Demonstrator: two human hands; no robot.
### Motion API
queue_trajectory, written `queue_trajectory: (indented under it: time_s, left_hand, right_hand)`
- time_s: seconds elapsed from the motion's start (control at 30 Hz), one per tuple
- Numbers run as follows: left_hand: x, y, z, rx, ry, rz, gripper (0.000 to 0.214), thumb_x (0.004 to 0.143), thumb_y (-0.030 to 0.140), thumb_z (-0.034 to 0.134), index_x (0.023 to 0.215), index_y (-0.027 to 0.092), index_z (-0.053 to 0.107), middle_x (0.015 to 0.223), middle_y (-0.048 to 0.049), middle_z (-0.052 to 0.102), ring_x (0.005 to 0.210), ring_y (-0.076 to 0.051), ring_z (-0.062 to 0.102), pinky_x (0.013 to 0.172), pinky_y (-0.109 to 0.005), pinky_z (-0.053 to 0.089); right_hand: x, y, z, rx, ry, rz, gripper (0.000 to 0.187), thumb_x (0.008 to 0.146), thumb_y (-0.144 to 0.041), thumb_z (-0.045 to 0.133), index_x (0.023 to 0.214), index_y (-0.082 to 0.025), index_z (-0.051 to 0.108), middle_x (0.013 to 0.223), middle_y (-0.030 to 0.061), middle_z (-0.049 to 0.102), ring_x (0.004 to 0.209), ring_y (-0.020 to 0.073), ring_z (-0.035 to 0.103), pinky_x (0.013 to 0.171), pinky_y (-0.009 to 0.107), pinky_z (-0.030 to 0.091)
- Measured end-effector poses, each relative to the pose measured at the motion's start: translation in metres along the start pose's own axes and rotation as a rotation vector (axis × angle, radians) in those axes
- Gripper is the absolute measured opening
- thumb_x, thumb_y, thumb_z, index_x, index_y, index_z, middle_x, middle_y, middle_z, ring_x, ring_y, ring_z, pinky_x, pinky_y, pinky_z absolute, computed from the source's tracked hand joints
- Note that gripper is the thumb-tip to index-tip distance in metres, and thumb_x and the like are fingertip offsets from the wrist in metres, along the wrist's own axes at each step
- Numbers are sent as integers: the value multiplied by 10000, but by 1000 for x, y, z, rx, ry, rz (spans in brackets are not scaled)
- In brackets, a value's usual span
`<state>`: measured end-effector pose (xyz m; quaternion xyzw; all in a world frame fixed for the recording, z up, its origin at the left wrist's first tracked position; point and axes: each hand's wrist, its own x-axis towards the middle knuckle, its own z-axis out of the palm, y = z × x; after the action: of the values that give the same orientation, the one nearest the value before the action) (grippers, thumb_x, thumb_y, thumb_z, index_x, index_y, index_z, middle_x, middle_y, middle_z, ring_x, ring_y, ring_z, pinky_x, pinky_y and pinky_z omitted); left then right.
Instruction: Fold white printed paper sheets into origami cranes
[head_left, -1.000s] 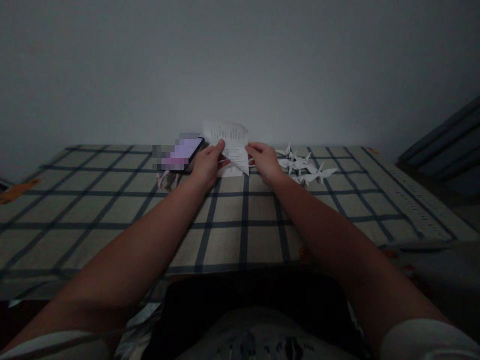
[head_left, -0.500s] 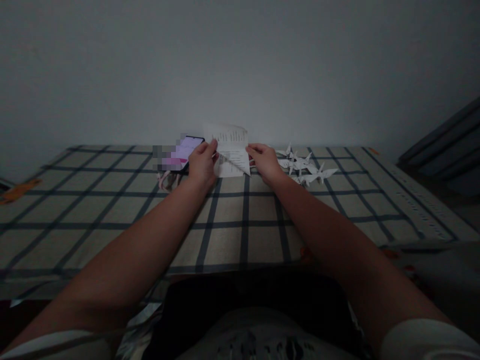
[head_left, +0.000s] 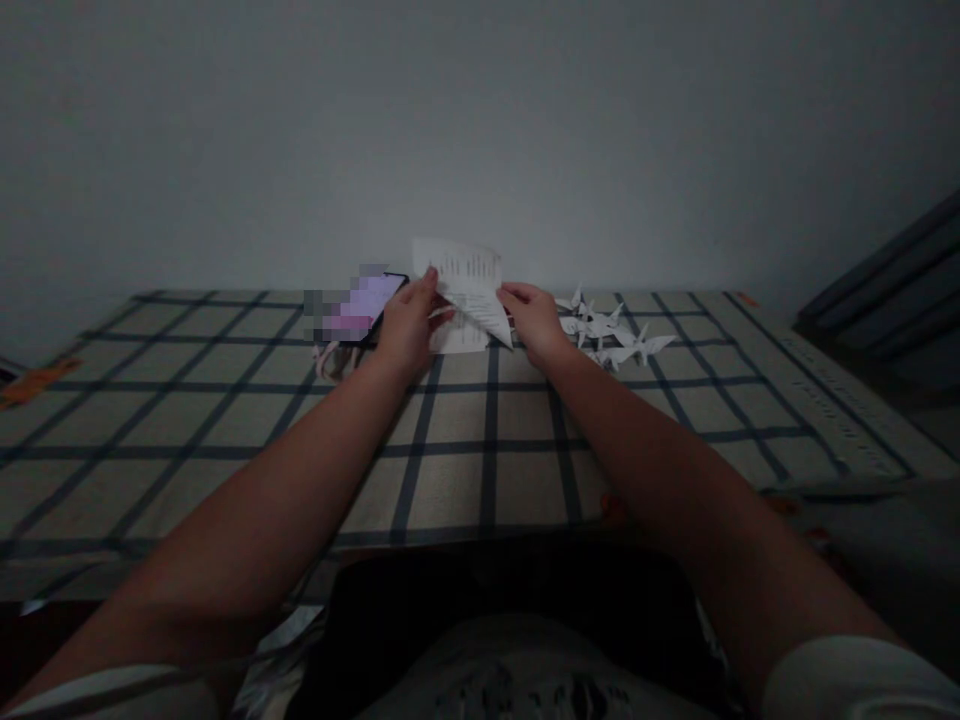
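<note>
A printed sheet of paper [head_left: 469,266] is held up above the far part of the table, with a folded corner pointing down to the right. My left hand [head_left: 409,318] pinches its left side between thumb and fingers. At the right edge, my right hand [head_left: 531,318] grips the same sheet with closed fingertips. Beneath it, another printed paper [head_left: 461,337] lies on the cloth, partly covered. Just right of my right hand, several folded white paper cranes [head_left: 611,338] rest in a cluster.
A phone [head_left: 367,305] with a lit screen stands left of my left hand, a pinkish strap-like thing [head_left: 328,358] beside it. The checked tablecloth [head_left: 450,480] runs back to a grey wall [head_left: 480,130]. Dark ridged fabric [head_left: 892,290] is at the far right.
The held sheet has risen slightly and shifted right, its folded corner now further right and more of the paper below showing. Both hands keep their grip.
</note>
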<state>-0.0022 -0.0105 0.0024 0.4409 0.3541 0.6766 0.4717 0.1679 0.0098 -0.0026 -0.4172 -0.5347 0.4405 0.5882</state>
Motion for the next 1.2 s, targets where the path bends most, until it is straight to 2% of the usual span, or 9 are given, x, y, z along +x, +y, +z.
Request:
queue_trajectory:
  time_s: [0.1, 0.37, 0.5, 0.6, 0.77, 0.87, 1.0, 1.1, 1.2]
  left_hand:
    - [-7, -3, 4, 178, -158, -138, 410, 653, 495, 828, 787, 131, 696, 852, -85, 722, 761, -158, 665, 703, -269, 536]
    - [-5, -6, -1, 208, -119, -132, 343, 618, 408, 858, 689, 120, 686, 688, -40, 680, 611, -110, 602, 637, -247, 500]
    - [-3, -6, -1, 194, -93, -92, 344, 622, 408, 852, 722, 119, 694, 761, -60, 705, 631, -120, 617, 642, -257, 504]
    - [-3, -5, 0, 156, -43, -71, 332, 633, 394, 841, 750, 121, 693, 813, -69, 716, 667, -127, 632, 653, -255, 503]
    - [-3, -2, 1, 136, 8, -65, 276, 667, 349, 813, 755, 124, 678, 846, -71, 720, 717, -132, 644, 677, -253, 503]
    - [-4, -1, 1, 126, -26, -114, 288, 675, 360, 807, 806, 134, 687, 868, -69, 719, 719, -135, 649, 655, -251, 510]
    - [-5, -3, 0, 186, -138, -194, 351, 661, 423, 825, 837, 144, 706, 833, -67, 704, 665, -136, 644, 562, -232, 492]
    - [-5, -6, -1, 265, -110, -200, 376, 641, 451, 840, 763, 128, 692, 728, -73, 684, 568, -122, 612, 495, -217, 442]
    - [-3, -7, -2, 248, -91, -148, 355, 638, 421, 846, 747, 122, 690, 703, -68, 679, 570, -112, 608, 527, -217, 458]
  right_hand:
    - [-1, -2, 0, -4, 2, -1, 169, 845, -247, 625, 960, -145, 694, 840, 35, 707, 653, 109, 615, 674, 285, 535]
    - [-3, -4, 2, 31, -44, -25, 214, 828, -290, 645, 984, -151, 692, 821, 20, 681, 643, 92, 581, 600, 233, 507]
    - [-6, -7, 1, 25, -107, 4, 317, 852, -374, 624, 1088, -170, 684, 908, 44, 693, 681, 101, 595, 595, 231, 512]
    - [-10, -11, 0, -37, -163, 30, 346, 878, -442, 590, 1078, -181, 698, 943, 56, 705, 705, 99, 605, 591, 211, 503]
    - [-10, -9, 1, -108, -197, 25, 224, 834, -327, 666, 956, -147, 715, 863, 49, 720, 698, 102, 617, 587, 205, 487]
    - [-7, -6, 1, -131, -184, -18, 197, 832, -306, 663, 922, -140, 717, 801, 33, 708, 650, 91, 597, 600, 213, 489]
    - [-5, -6, -1, -139, -161, -46, 196, 840, -298, 650, 920, -131, 714, 790, 26, 694, 635, 83, 582, 599, 213, 484]
    - [-6, -8, 0, -126, -153, -43, 192, 834, -299, 657, 916, -134, 710, 777, 23, 686, 637, 88, 585, 596, 216, 485]
    - [-8, -9, 0, -104, -149, -20, 197, 851, -330, 641, 901, -150, 704, 797, 31, 690, 666, 96, 605, 602, 215, 492]
